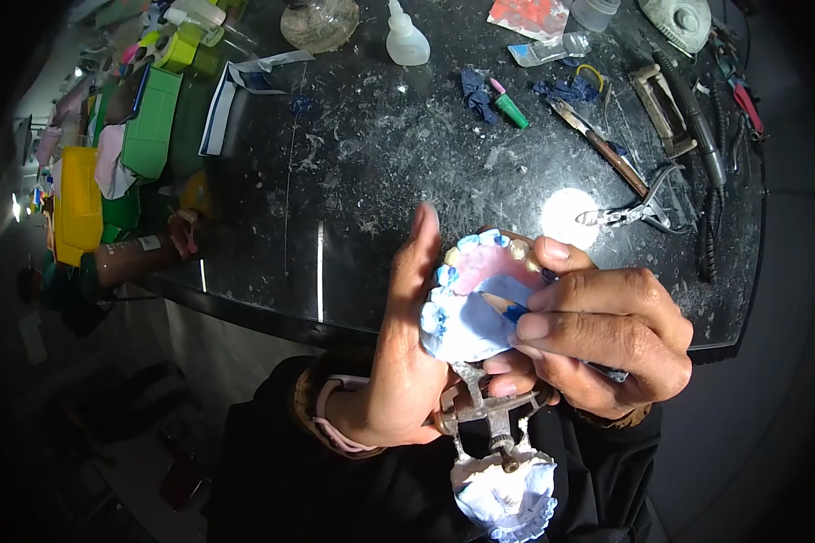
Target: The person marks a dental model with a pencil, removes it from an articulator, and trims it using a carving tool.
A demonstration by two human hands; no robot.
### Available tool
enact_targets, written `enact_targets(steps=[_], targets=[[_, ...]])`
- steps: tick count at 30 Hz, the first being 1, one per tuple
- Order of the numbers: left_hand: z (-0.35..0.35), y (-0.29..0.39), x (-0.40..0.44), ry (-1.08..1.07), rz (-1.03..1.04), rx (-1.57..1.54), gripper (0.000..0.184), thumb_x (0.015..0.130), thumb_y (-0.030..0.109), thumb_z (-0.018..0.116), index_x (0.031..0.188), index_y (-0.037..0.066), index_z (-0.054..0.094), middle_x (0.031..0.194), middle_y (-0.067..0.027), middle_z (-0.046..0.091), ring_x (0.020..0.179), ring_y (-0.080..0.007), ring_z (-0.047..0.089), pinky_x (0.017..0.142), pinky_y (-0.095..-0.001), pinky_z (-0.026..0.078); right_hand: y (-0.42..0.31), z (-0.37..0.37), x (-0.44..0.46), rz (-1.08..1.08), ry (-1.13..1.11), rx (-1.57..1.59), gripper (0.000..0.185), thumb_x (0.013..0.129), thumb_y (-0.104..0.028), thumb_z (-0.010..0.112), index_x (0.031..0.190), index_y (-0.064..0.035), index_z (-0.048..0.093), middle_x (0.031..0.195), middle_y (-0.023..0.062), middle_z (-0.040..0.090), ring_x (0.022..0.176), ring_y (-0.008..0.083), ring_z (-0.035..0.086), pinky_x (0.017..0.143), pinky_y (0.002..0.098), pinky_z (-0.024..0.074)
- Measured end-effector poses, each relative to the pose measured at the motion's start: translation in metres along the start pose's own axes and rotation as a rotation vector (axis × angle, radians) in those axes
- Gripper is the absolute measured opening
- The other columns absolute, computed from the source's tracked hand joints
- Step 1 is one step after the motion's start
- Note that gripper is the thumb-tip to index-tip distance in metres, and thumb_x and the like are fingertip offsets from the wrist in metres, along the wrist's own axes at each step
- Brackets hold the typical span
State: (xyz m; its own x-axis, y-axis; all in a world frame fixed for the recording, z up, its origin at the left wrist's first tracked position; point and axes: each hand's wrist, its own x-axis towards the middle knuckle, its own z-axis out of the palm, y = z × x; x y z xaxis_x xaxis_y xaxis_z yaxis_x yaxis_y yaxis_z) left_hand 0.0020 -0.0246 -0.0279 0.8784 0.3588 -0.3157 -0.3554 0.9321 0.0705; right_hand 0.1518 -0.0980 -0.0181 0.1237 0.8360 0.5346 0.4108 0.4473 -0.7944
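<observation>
My left hand [403,353] is wrapped around a dental articulator [489,412], its thumb raised along the side of the upper cast. This blue-white dental cast [471,330] faces up, with a pink palate area, a few yellowish teeth and blue-marked teeth around the arch. In my right hand [616,335], a pencil [507,308] with a blue body is pinched, its sharpened wooden tip at the cast's palate. Whether the tip touches is hard to tell. The articulator is folded open, and the other cast [507,498] hangs below, over my lap.
On the dark worktop [353,199] lie pliers [629,215], a brown-handled knife [607,154], a green bur-like piece [510,109] and blue scraps [477,95]. A dropper bottle [407,41] and glass jar [320,23] stand behind. A handpiece [693,118] lies right; green bins [151,122] stand left.
</observation>
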Motion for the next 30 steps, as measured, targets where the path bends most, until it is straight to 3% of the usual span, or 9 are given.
enact_targets(steps=[2, 6, 9, 11, 16, 22, 25, 27, 30], targets=[[0.006, -0.004, -0.002, 0.152, 0.094, 0.022, 0.062, 0.096, 0.059, 0.027, 0.117, 0.007, 0.056, 0.109, -0.0114, 0.063, 0.094, -0.0217, 0.064, 0.079, -0.0346, 0.053, 0.0, 0.001, -0.001, -0.001, -0.016, -0.011, 0.029, 0.066, -0.01, 0.081, 0.089, 0.0015, 0.067, 0.087, 0.0123, 0.067, 0.081, 0.0202, 0.062, 0.093, 0.0485, 0.0519], [-0.001, 0.0, -0.002, -0.003, 0.022, 0.062, 0.065, 0.096, 0.059, 0.023, 0.117, 0.007, 0.055, 0.104, -0.0092, 0.063, 0.088, -0.0188, 0.064, 0.073, -0.0318, 0.053, -0.004, -0.001, 0.001, 0.017, -0.053, -0.026, 0.031, 0.065, -0.012, 0.082, 0.089, 0.0011, 0.067, 0.087, 0.0118, 0.068, 0.082, 0.0199, 0.063, 0.093, 0.0482, 0.0513], [0.01, -0.001, -0.003, 0.127, 0.028, 0.177, 0.069, 0.097, 0.061, 0.015, 0.119, 0.007, 0.053, 0.098, -0.0052, 0.062, 0.079, -0.0126, 0.063, 0.062, -0.0258, 0.051, -0.003, 0.002, -0.001, 0.024, -0.016, -0.017, 0.03, 0.066, -0.011, 0.081, 0.09, 0.0, 0.068, 0.088, 0.0119, 0.067, 0.081, 0.0198, 0.064, 0.093, 0.0478, 0.0516], [0.013, -0.002, -0.002, 0.183, 0.031, 0.182, 0.07, 0.096, 0.061, 0.015, 0.118, 0.007, 0.053, 0.098, -0.0051, 0.062, 0.08, -0.0127, 0.063, 0.063, -0.0254, 0.051, -0.004, 0.003, -0.002, 0.03, 0.005, -0.037, 0.03, 0.066, -0.011, 0.081, 0.091, -0.0007, 0.068, 0.088, 0.0119, 0.067, 0.081, 0.02, 0.063, 0.092, 0.0477, 0.052], [0.0, -0.002, -0.001, 0.005, 0.006, 0.027, 0.065, 0.095, 0.061, 0.025, 0.114, 0.007, 0.057, 0.101, -0.0099, 0.064, 0.087, -0.0196, 0.065, 0.072, -0.0317, 0.053, -0.002, 0.001, -0.009, -0.015, -0.037, -0.138, 0.033, 0.067, -0.012, 0.08, 0.092, 0.0025, 0.067, 0.09, 0.0123, 0.066, 0.081, 0.0219, 0.063, 0.09, 0.0489, 0.0535], [0.014, -0.01, -0.001, 0.391, 0.132, 0.15, 0.065, 0.094, 0.062, 0.026, 0.113, 0.007, 0.057, 0.101, -0.0095, 0.064, 0.086, -0.0194, 0.065, 0.072, -0.0308, 0.053, -0.005, 0.001, -0.012, -0.028, -0.022, -0.203, 0.034, 0.067, -0.011, 0.08, 0.09, 0.0078, 0.064, 0.088, 0.0148, 0.064, 0.081, 0.0234, 0.063, 0.087, 0.0494, 0.0552], [0.007, -0.007, 0.0, 0.22, 0.068, 0.07, 0.066, 0.094, 0.062, 0.027, 0.113, 0.007, 0.057, 0.101, -0.0094, 0.064, 0.086, -0.0194, 0.064, 0.073, -0.0307, 0.053, -0.008, 0.003, -0.009, -0.004, 0.056, -0.197, 0.03, 0.066, -0.006, 0.079, 0.092, 0.0045, 0.068, 0.087, 0.015, 0.065, 0.091, 0.0303, 0.065, 0.076, 0.0379, 0.0595], [0.004, -0.005, 0.0, 0.106, 0.023, 0.02, 0.066, 0.094, 0.063, 0.027, 0.113, 0.007, 0.056, 0.101, -0.0093, 0.064, 0.087, -0.0193, 0.064, 0.074, -0.0307, 0.052, -0.008, 0.003, -0.009, -0.016, 0.069, -0.211, 0.029, 0.066, -0.003, 0.079, 0.091, 0.0051, 0.067, 0.085, 0.0159, 0.064, 0.088, 0.0297, 0.065, 0.075, 0.038, 0.0598], [0.006, -0.006, 0.001, 0.125, 0.013, 0.056, 0.065, 0.095, 0.062, 0.025, 0.116, 0.008, 0.055, 0.103, -0.0074, 0.063, 0.089, -0.0166, 0.063, 0.076, -0.029, 0.051, -0.005, 0.002, -0.009, -0.088, 0.043, -0.254, 0.029, 0.067, -0.001, 0.08, 0.085, 0.0102, 0.06, 0.079, 0.0181, 0.061, 0.072, 0.0211, 0.06, 0.082, 0.0495, 0.0568]])
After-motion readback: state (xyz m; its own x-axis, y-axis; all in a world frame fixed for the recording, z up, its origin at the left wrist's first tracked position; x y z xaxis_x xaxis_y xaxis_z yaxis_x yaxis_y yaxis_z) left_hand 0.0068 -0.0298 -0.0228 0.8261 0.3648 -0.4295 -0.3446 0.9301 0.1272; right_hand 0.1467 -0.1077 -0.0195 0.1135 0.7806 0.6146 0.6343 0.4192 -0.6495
